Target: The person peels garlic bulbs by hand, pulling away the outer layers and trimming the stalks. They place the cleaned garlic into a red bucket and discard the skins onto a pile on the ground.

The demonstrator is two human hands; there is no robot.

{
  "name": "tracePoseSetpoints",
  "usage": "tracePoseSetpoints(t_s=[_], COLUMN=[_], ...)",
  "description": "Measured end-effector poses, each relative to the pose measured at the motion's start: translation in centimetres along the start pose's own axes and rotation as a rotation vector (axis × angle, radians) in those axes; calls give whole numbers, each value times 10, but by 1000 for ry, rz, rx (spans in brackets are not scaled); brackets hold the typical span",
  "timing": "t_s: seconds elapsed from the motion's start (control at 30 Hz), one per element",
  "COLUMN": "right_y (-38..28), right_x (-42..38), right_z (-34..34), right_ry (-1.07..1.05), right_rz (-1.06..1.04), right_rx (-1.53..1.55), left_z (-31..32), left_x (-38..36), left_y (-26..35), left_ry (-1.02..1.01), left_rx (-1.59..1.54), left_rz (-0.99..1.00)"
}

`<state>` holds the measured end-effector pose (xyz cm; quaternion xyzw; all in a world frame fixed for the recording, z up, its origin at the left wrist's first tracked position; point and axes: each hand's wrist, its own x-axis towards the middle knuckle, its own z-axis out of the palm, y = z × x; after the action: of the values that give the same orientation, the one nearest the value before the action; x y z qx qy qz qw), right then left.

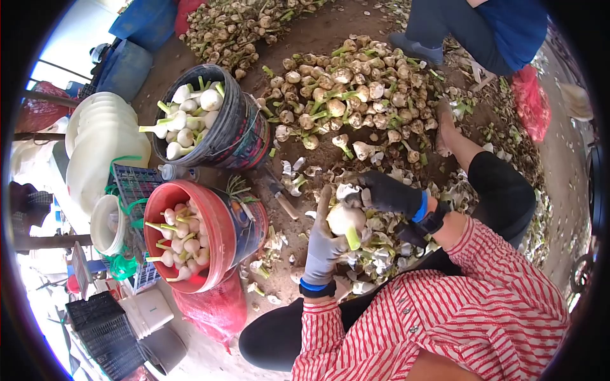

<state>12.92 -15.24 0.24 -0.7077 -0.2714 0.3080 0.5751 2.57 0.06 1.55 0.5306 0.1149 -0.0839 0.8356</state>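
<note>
A white garlic bulb [346,220] with a short green stem is held in my gloved left hand [323,244], its fingers around the bulb's side. My gloved right hand [389,192] is closed at the top of the bulb, on a piece of pale skin [347,190]. Loose peelings [387,254] lie on the ground beneath both hands. Ahead of them is a large heap of untrimmed garlic [362,82]. To the left, a dark bucket [244,120] and a red bucket [222,235] hold cleaned white bulbs.
A knife [286,204] lies on the ground near the buckets. Another person's leg and foot [416,47] are at the upper right. A red mesh bag [216,311] lies below the red bucket. Crates [105,324] and white containers [107,223] stand at the left. A second garlic heap [235,32] is at the top.
</note>
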Motion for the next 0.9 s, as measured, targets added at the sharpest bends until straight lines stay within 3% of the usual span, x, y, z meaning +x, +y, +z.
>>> tracePoseSetpoints(t_s=[0.03,0.1,0.13,0.17,0.23,0.27,0.3,0.37,0.4,0.43,0.5,0.53,0.57,0.63,0.67,0.7,0.73,0.77,0.8,0.83,0.9], right_y=[7,25,14,20,30,21,24,24,16,5,-7,-5,-6,-10,-32,-34,-24,-11,-2,-14,-32], right_x=[0,5,4,5,5,-2,-4,-5,-7,-13,-21,-18,-18,-11,-25,-34,-43,-51,-56,-45,-33], right_z=[5,14,15,20,34,38,44,51,52,51,57,55,51,46,30,15,12,14,14,4,8], right_ry=[-3,201,329,324,537,607,605,559,507,502,181,10,29,-24,73,-247,-249,-159,-68,-330,-175], right_rz=[-2,-109,-56,-60,-180,-247,-248,-380,-510,-513,-22,16,-313,-510,-137,-159,-158,-223,-276,-186,133], right_rx=[-2,371,215,214,135,72,73,-275,-254,-254,186,573,647,1164,1156,1360,1360,959,556,642,137], left_z=[-1,-7,-22,-23,-24,-18,-17,-7,2,-2,-17,-14,-21,-33,-22,-21,-21,-22,-25,-30,-25], left_x=[0,1,-1,-1,-4,-5,-5,0,0,2,3,6,5,3,-1,-2,0,1,1,-1,-3], left_y=[0,-6,-29,-35,-44,-51,-54,-43,-31,-29,-31,-41,-43,-42,-43,-40,-36,-33,-36,-40,-35], left_ry=[2,140,126,131,111,130,132,214,227,230,142,355,363,206,130,135,196,254,184,210,253], left_rx=[-1,-56,-48,-48,-457,-585,-585,-741,-734,-735,-895,-59,-57,-128,-917,-918,-936,-952,-1032,-961,-778], left_rz=[3,-1,46,51,-53,32,34,62,84,88,47,315,318,238,167,169,135,101,97,71,48])
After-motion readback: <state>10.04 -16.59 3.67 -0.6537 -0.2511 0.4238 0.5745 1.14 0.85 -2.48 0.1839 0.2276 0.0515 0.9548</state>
